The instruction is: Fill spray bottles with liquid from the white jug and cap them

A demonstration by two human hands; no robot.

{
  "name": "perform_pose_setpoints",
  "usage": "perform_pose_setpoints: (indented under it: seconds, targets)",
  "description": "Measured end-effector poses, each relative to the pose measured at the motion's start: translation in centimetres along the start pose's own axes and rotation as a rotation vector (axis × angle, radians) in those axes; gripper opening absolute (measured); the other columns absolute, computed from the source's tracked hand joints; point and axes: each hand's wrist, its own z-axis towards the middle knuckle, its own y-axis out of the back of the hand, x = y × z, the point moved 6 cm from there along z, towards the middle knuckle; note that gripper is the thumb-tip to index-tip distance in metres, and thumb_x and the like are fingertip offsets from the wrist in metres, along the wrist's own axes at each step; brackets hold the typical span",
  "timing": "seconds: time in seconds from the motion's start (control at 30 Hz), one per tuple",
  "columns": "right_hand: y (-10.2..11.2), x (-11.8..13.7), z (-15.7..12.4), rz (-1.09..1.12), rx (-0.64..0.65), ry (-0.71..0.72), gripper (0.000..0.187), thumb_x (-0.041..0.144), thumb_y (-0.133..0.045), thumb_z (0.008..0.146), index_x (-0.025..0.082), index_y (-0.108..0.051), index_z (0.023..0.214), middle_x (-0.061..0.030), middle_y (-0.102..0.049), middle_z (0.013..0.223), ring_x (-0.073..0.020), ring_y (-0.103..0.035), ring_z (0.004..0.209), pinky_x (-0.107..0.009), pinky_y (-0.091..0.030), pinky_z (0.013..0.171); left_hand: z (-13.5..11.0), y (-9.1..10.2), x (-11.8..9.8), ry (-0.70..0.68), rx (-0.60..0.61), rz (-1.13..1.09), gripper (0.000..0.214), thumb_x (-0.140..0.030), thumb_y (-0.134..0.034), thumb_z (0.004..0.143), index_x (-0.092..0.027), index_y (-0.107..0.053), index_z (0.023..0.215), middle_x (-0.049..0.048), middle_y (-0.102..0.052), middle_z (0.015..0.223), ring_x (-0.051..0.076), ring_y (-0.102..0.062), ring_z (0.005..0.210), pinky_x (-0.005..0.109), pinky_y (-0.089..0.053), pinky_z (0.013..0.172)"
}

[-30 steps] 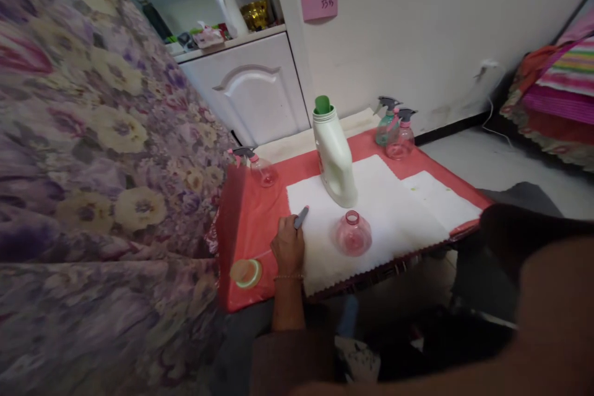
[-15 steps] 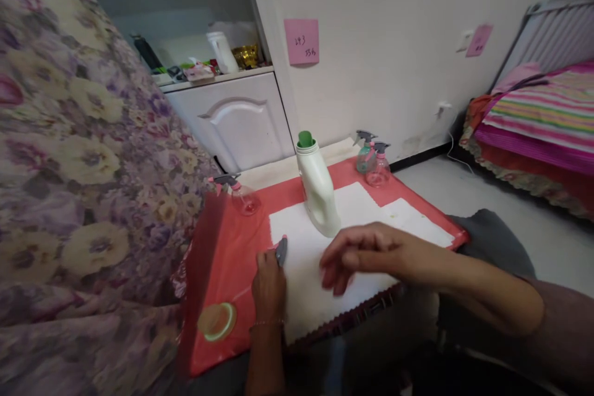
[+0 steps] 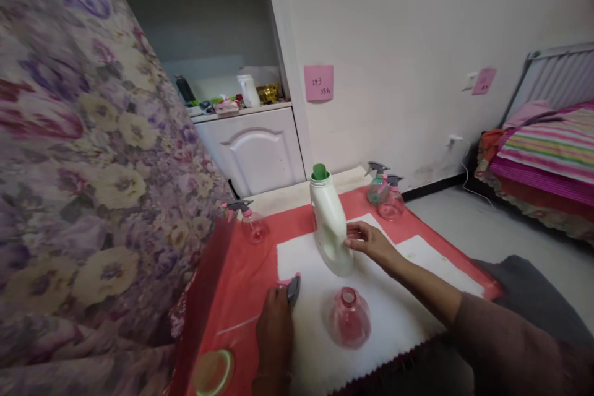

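Note:
My left hand [image 3: 276,320] is closed around a grey and pink spray trigger head [image 3: 293,289], its thin clear tube [image 3: 239,326] stretching left over the red cover. My right hand [image 3: 369,241] reaches to the right side of a pale white jug [image 3: 330,216], thumb and fingers apart at its handle. The fingertips are at the jug's edge; I cannot tell whether they touch. The jug stands upright, a green scoop or cap [image 3: 319,171] in its mouth. In front of it, a clear pink bottle [image 3: 349,318] without a top stands on the white cloth [image 3: 394,315].
Spray bottles stand around the table: one pink [image 3: 254,227] at the left, one green [image 3: 375,189] and one pink [image 3: 390,203] at the back right. A round green-rimmed lid or dish [image 3: 213,372] lies front left. A floral curtain [image 3: 116,198] hangs along the left.
My right hand has moved forward from over the cloth to the jug's side, uncovering the pink bottle. My left hand keeps the spray head. The view has tilted up slightly.

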Motion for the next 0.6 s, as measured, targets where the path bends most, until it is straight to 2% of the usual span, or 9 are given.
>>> perform_pose_setpoints:
  seconds: [0.2,0.3,0.4,0.5,0.6]
  targets:
    - [-3.1,-1.2,1.5,0.033,0.043,-0.001,0.039,0.042,-0.081,0.052,0.018,-0.063,0.078,-0.0024,-0.068,0.076,-0.0224,-0.062,0.075,-0.032,-0.050,0.068,-0.1,-0.6,0.3,-0.008,0.016,-0.038,0.034,-0.012,-0.038,0.093,-0.025,-0.058,0.117,0.0040,-0.060,0.110,0.016,-0.057,0.102,0.023,-0.042,0.073]
    - [-4.0,-1.5,2.0,0.044,0.029,-0.010,0.039,0.043,-0.078,0.054,0.018,-0.062,0.079,-0.0016,-0.067,0.073,-0.0204,-0.060,0.067,-0.030,-0.048,0.061,-0.2,-0.6,0.4,-0.032,0.005,-0.066,0.035,-0.012,-0.038,0.092,-0.025,-0.060,0.116,0.0036,-0.062,0.109,0.016,-0.056,0.104,0.024,-0.042,0.084]
    - [-3.6,-1.7,2.5,0.017,-0.067,-0.003,0.041,0.043,-0.077,0.054,0.018,-0.063,0.082,-0.0015,-0.067,0.070,-0.0200,-0.059,0.063,-0.029,-0.047,0.057,-0.1,-0.8,0.8,-0.016,0.015,-0.085,0.038,-0.009,-0.038,0.091,-0.025,-0.061,0.117,0.0041,-0.062,0.112,0.017,-0.055,0.106,0.026,-0.041,0.090]
    - [-2.3,-1.6,3.2,-0.026,-0.167,0.010,0.037,0.043,-0.076,0.055,0.017,-0.062,0.077,-0.0007,-0.064,0.061,-0.0192,-0.058,0.057,-0.029,-0.045,0.053,0.2,-1.1,1.1,-0.020,0.020,-0.123,0.040,-0.010,-0.038,0.091,-0.026,-0.060,0.120,0.0049,-0.061,0.115,0.018,-0.055,0.108,0.026,-0.042,0.089]
    - [-0.8,-1.2,4.1,-0.036,-0.203,0.021,0.034,0.044,-0.074,0.059,0.017,-0.061,0.075,0.0014,-0.060,0.053,-0.0170,-0.054,0.052,-0.028,-0.043,0.051,0.4,-1.5,1.4,-0.017,0.032,-0.128,0.040,-0.009,-0.039,0.090,-0.026,-0.060,0.120,0.0054,-0.062,0.113,0.018,-0.055,0.107,0.027,-0.042,0.089]
